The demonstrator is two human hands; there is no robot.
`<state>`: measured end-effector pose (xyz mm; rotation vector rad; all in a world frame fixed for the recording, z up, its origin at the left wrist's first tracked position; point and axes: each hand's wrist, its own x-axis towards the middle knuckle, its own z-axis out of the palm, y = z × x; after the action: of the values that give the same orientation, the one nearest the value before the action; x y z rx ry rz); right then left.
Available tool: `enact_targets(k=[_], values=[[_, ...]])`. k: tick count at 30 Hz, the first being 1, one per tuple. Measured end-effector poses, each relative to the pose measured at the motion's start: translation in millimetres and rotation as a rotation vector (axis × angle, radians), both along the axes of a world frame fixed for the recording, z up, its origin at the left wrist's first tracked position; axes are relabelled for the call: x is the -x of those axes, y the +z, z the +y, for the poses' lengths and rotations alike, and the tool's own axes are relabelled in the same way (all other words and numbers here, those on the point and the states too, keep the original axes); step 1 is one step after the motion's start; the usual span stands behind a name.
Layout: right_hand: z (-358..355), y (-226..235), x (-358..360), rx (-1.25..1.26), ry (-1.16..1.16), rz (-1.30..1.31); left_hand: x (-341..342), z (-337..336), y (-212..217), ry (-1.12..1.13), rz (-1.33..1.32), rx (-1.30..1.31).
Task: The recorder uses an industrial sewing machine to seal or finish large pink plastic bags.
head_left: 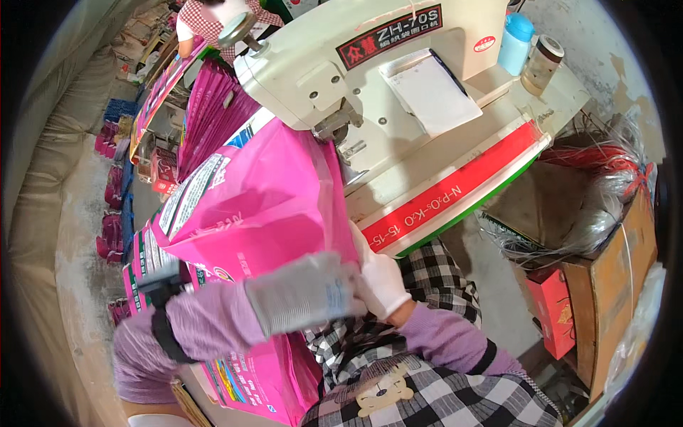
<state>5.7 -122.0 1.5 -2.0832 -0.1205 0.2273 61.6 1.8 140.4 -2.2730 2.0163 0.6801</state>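
A large pink woven bag (284, 192) lies across my front, its upper edge running under the head of a cream sewing machine (313, 85). In a white glove, my right hand (380, 280) is closed at the bag's right edge, one finger stretched up along it. My left hand (334, 288), in a pale grey glove, crosses over the bag close to the right hand. It is smeared by motion, and its fingers cannot be made out. More pink bags (267, 373) hang below my left forearm.
A pile of folded pink bags (213, 107) stands at the far left, near another person (217, 25). On the machine rest a notepad (430, 92), a blue bottle (516, 44) and a jar (542, 65). A cardboard box (612, 299) with loose threads (605, 220) stands at right.
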Motion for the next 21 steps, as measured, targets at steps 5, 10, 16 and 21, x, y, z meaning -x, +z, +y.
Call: enact_targets(k=[5,10,16,21], values=[[-6,14,-1,0.205,0.026,-0.001,-118,9,-16,-0.068,-0.543,-0.366],[0,0,-97,0.547,0.137,-0.125,-87,27,42,0.035,-0.521,-0.423],[51,-1,-179,0.907,0.316,0.111,32,-40,-68,0.300,-0.199,0.715],[25,-5,-140,0.782,0.079,-0.043,-39,-15,70,0.299,-0.045,-0.467]])
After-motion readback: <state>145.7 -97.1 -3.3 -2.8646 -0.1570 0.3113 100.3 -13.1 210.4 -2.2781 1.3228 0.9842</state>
